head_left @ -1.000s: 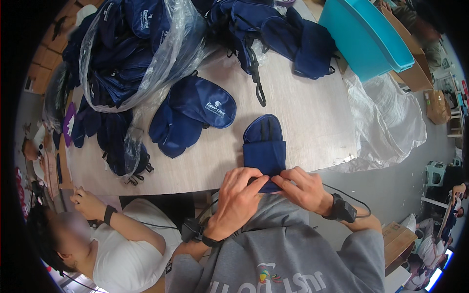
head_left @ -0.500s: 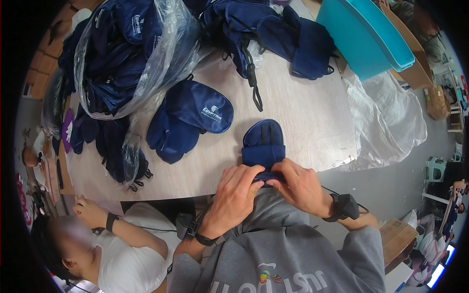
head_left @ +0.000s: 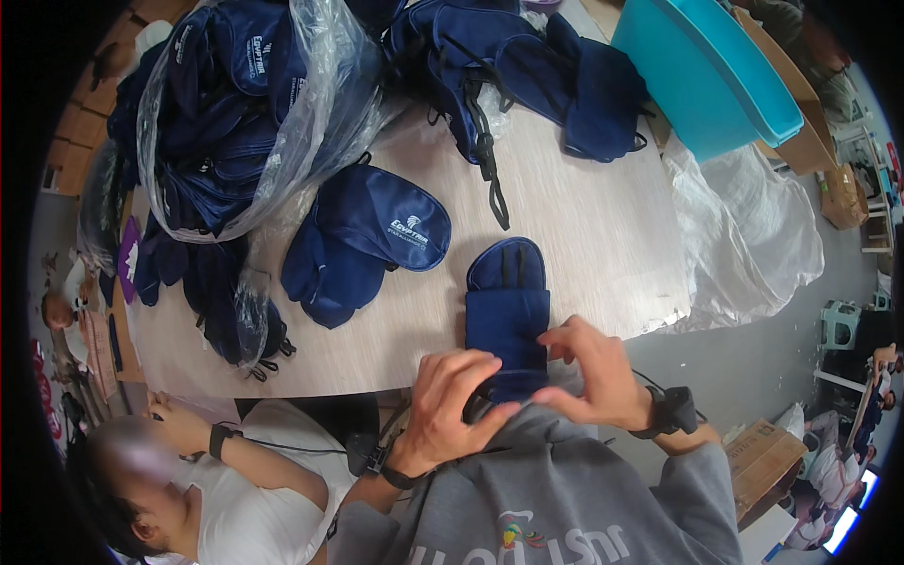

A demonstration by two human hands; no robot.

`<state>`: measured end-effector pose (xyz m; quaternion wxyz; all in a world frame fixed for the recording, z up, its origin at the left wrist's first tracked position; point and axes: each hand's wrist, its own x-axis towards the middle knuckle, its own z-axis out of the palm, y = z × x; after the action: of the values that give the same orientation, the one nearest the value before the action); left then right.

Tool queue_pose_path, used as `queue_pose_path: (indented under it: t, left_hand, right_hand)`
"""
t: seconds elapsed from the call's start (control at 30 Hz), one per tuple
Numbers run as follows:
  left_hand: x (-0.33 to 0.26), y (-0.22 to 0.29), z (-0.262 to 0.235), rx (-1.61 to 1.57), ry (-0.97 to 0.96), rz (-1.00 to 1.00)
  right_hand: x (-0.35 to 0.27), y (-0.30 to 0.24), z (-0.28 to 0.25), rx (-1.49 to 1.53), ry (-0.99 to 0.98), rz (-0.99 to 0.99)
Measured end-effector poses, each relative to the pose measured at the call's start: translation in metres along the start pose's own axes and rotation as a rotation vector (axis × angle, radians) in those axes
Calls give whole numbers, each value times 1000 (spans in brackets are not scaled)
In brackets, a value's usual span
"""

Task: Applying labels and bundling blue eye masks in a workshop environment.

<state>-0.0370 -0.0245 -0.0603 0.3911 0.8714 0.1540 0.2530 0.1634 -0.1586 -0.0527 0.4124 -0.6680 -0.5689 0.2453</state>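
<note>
Item: 1 navy folded eye mask (head_left: 507, 315), lying flat at the near edge of the pale wooden table (head_left: 584, 217), straps up. My left hand (head_left: 450, 400) pinches its near end with curled fingers; my right hand (head_left: 595, 372) presses the same end, fingertips bent on the cloth. Just left: 1 loose pile of navy masks (head_left: 363, 240). Beyond: 1 clear plastic bag of masks (head_left: 240, 104), 1 teal bin (head_left: 702, 71).

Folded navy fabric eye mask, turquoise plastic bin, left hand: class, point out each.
Folded navy fabric eye mask (head_left: 507, 315), head view, its middle fold.
Turquoise plastic bin (head_left: 702, 80), head view, its side wall.
Left hand (head_left: 452, 405), head view, its back.
</note>
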Motion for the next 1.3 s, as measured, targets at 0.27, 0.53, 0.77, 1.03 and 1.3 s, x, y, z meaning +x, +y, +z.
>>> queue_pose_path:
  t: [0.27, 0.53, 0.77, 1.03, 1.3]
  left_hand:
    - [-10, 0, 9, 257, -91, 103]
    - [-7, -2, 5, 174, -116, 60]
    - [-9, -7, 3, 167, -55, 51]
    - [-14, -10, 4, 244, -60, 83]
    - [-14, -9, 0, 462, -171, 178]
  right_hand:
    - [49, 6, -8, -237, 36, 130]
    - [60, 7, -8, -278, -73, 135]
    - [65, 18, -1, -197, -48, 79]
    - [65, 19, 4, -225, -23, 44]
    - [66, 17, 6, -238, 46, 40]
